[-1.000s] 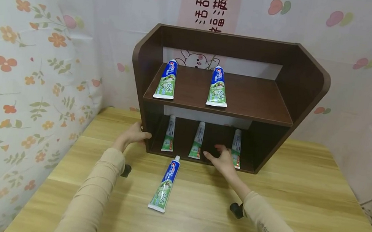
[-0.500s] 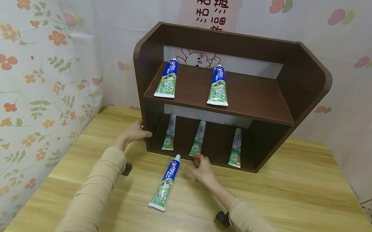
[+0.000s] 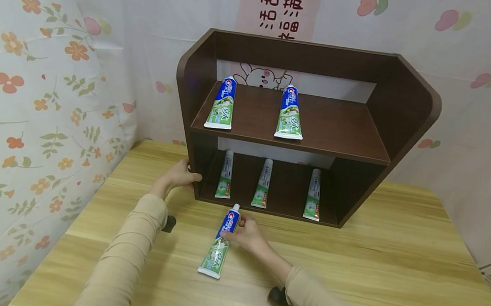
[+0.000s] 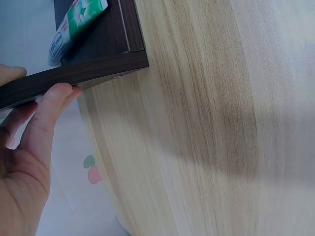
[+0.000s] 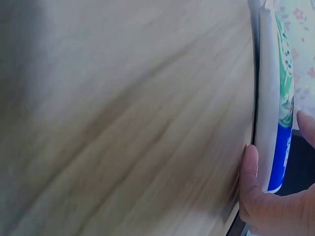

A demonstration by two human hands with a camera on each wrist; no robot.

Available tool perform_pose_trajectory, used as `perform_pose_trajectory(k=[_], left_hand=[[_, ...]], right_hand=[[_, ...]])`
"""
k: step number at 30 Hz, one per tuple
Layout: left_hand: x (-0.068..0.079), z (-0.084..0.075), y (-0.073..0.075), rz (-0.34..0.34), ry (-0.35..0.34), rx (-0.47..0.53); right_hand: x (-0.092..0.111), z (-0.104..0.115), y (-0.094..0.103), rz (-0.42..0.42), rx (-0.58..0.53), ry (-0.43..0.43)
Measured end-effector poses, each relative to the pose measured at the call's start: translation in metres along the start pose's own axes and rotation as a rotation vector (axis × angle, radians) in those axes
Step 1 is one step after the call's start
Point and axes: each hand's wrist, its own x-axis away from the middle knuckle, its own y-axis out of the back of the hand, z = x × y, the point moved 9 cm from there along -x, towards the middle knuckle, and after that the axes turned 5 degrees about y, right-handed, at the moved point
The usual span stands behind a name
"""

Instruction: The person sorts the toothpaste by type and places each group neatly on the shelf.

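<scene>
A blue-and-green toothpaste tube (image 3: 217, 253) lies on the table in front of a dark brown two-tier shelf (image 3: 301, 146). My right hand (image 3: 249, 234) is at the tube's cap-end half. In the right wrist view, a fingertip (image 5: 251, 160) is against the tube's side, while the thumb (image 5: 306, 127) stands slightly off its printed face. My left hand (image 3: 178, 176) holds the shelf's left side panel, thumb on one face and fingers on the other, as the left wrist view shows. On the upper tier lie two matching tubes, left (image 3: 221, 105) and middle (image 3: 290, 113).
Along the lower tier lie three slimmer grey-and-green tubes, left (image 3: 225, 176), middle (image 3: 263, 184) and right (image 3: 314, 196), spaced apart. The wooden table (image 3: 373, 268) extends around the shelf. Patterned cloth (image 3: 54, 75) hangs at the left and behind.
My right hand has moved left and toward me, from beside the right lower-tier tube to the tube on the table. The left hand stays on the side panel.
</scene>
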Motion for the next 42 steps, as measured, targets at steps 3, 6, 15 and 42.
perform_pose_trajectory(k=[3,6,15,42], left_hand=[[0.0,0.0,0.0,-0.001,0.002,0.001],[0.0,-0.002,-0.001,0.002,-0.004,0.01],[0.002,-0.004,0.0,-0.007,-0.02,0.017],[0.003,-0.004,-0.001,-0.009,-0.043,0.018]], right_hand=[[0.001,0.002,-0.004,-0.004,-0.021,0.014],[0.001,0.005,-0.007,-0.007,-0.063,0.03],[0.0,0.01,-0.02,0.015,0.06,0.032],[0.018,0.025,-0.006,0.165,-0.124,-0.132]])
